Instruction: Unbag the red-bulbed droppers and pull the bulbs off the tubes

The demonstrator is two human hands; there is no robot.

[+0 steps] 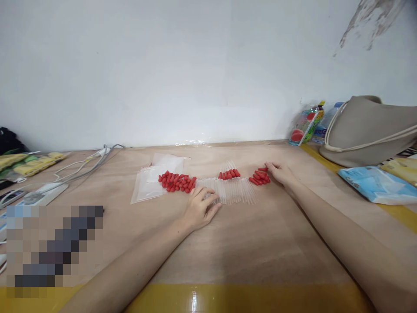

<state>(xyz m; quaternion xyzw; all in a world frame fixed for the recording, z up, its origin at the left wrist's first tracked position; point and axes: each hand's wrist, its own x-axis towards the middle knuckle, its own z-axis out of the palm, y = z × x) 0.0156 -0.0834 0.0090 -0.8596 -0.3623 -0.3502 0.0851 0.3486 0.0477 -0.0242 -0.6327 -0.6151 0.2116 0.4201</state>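
Note:
Clear plastic tubes with red caps lie in rows across the middle of the wooden table. A pile of loose red caps sits to the left on clear plastic bags. My left hand rests with fingers spread on the left end of the tube row. My right hand lies fingers out against a small cluster of red caps at the right. Another group of red-capped tubes sits behind the row.
A beige bag and drink bottles stand at the back right, with a blue packet in front of them. Grey cables, devices and yellow packets lie at the left. A yellow stripe marks the near edge.

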